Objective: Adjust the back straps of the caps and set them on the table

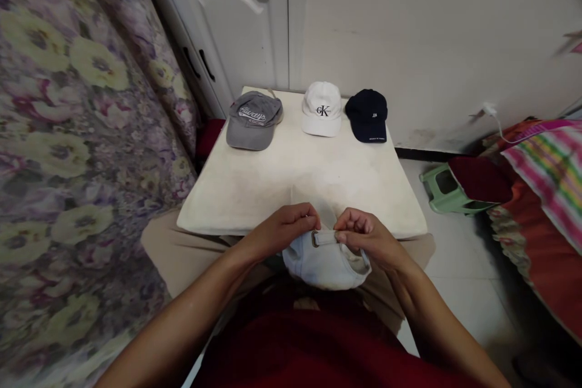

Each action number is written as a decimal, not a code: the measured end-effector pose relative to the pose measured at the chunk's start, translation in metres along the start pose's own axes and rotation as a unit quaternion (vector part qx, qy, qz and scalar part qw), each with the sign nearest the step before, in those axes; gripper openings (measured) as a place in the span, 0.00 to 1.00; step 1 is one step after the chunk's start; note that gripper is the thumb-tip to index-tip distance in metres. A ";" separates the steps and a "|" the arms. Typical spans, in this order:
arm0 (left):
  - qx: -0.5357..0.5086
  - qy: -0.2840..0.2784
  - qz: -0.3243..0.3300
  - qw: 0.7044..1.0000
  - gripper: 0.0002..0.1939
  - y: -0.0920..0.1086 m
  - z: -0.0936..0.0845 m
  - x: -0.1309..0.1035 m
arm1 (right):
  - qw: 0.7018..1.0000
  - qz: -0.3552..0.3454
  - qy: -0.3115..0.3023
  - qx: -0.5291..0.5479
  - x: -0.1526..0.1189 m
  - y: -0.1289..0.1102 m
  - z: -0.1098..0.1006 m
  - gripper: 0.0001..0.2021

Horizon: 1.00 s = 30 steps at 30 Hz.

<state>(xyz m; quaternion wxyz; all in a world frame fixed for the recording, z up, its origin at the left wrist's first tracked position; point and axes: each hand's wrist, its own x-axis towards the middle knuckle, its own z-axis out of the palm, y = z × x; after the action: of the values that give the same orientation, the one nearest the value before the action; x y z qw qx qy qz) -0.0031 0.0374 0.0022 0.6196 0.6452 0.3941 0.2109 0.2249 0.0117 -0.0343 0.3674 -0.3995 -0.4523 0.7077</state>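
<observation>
clamping left fingers (305, 218) and right fingers (357, 220) on pale-blue cap (325, 267); cream table (304, 167) near whitish cabinet (239, 30), floral curtain (82, 145) at left

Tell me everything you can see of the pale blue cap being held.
The pale blue cap looks like soft, faded cloth. Its strap has a metal-looking buckle, with an arched opening alongside. The left hand grips near the buckle, the right hand near the strap's other end. It is held by the near edge of the table; its brim is unclear.
</observation>
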 end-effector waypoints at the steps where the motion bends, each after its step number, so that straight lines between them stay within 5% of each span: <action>1: 0.002 -0.006 -0.001 1.000 0.13 0.001 0.000 -0.001 | 1.000 -0.002 -0.001 -0.006 0.000 -0.001 0.001 0.13; 11: -0.096 -0.043 -0.032 0.994 0.11 -0.013 0.000 0.001 | 0.992 0.024 -0.102 -0.070 -0.003 -0.007 -0.009 0.12; 20: -0.034 -0.052 -0.019 0.998 0.13 -0.002 0.007 -0.010 | 0.996 0.039 -0.076 -0.013 -0.002 0.011 -0.011 0.13; 30: -0.179 -0.081 0.004 0.981 0.14 -0.021 -0.005 -0.012 | 0.987 0.048 -0.085 0.130 0.001 0.024 -0.006 0.13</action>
<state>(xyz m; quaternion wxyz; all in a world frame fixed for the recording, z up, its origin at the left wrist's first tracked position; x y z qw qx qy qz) -0.0188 0.0299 -0.0148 0.7541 0.5407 0.2958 0.2271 0.2260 0.0069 -0.0588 0.3421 -0.3084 -0.3664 0.8085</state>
